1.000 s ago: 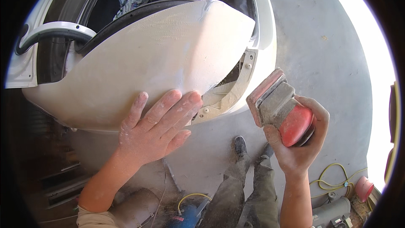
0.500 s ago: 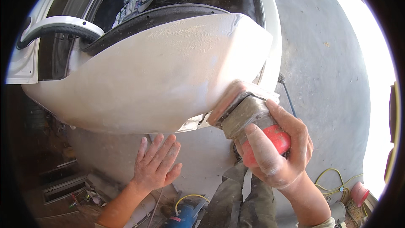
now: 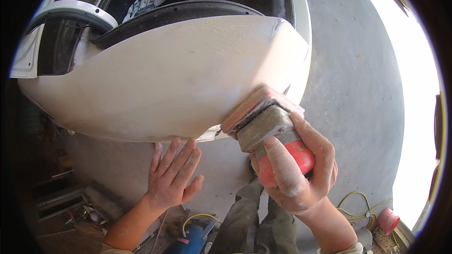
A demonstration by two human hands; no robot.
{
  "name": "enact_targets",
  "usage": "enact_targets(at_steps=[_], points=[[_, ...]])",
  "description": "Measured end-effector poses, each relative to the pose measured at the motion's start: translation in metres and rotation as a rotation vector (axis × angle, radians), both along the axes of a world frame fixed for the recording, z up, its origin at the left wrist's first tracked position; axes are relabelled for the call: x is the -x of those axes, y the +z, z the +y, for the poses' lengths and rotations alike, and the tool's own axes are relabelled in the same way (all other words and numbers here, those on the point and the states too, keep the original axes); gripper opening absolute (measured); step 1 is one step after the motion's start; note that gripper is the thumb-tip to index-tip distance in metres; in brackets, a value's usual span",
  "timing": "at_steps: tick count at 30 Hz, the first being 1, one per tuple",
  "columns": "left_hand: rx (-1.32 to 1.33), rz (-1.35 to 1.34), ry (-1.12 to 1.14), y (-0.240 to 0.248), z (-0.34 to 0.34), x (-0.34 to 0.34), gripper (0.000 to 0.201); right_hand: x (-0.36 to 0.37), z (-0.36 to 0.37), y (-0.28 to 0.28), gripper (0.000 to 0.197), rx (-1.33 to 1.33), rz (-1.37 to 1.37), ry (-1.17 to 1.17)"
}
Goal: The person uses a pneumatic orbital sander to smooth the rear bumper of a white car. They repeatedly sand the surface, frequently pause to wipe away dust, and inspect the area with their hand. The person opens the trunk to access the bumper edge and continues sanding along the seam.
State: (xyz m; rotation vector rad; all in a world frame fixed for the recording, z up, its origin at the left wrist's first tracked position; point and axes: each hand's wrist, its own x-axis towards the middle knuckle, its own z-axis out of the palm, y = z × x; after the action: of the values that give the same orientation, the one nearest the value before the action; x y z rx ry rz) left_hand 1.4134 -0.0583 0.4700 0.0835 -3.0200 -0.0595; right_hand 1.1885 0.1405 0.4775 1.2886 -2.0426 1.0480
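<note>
Two hands in view, both mine, both chalky with dust. Far left, a white door edge (image 3: pixel 70 11) with dark trim, then the big cream-white body panel (image 3: pixel 165 80) that fills the upper middle; its surface is matt and dull, smooth in the main, with a rougher, paler patch toward its upper right. I judge it stiff but thin, so it would flex a little under hard pressure near the lower edge. My left hand (image 3: pixel 172 176) is released, fingers spread flat, fingertips up at the panel's lower lip; whether they touch it I cannot tell. Below it, floor clutter, a blue object (image 3: pixel 188 244) with a yellow cord, and my grey trouser legs (image 3: pixel 256 223). Right of centre, my right hand (image 3: pixel 294 174) is clenched round the sander (image 3: pixel 268 129): red rounded body under the palm, grey dusty block ahead of it, flat pinkish pad pressed against the panel's lower right corner. It reads as fairly light, one-hand weight, rigid throughout. The dust coat likely makes the red shell slippery, so the hold belongs where I have it, palm over the back, fingers wrapped on the sides, index along the top. Farther right, bare grey concrete floor (image 3: pixel 358 89), a yellow hose (image 3: pixel 358 204) and a pink cup-like thing (image 3: pixel 388 218) at the sunlit rim.
</note>
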Motion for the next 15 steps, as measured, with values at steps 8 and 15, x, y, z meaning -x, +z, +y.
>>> enact_targets(at_steps=[8,15], points=[[-0.025,0.021,0.018,0.0025,0.0015,-0.0059,0.054,-0.0018,-0.0048,-0.0046,0.055,0.05,0.036,-0.031],[-0.042,0.066,0.023,0.0071,0.0062,-0.0003,0.054,-0.0009,-0.0066,0.0029,0.059,0.094,-0.029,-0.041]])
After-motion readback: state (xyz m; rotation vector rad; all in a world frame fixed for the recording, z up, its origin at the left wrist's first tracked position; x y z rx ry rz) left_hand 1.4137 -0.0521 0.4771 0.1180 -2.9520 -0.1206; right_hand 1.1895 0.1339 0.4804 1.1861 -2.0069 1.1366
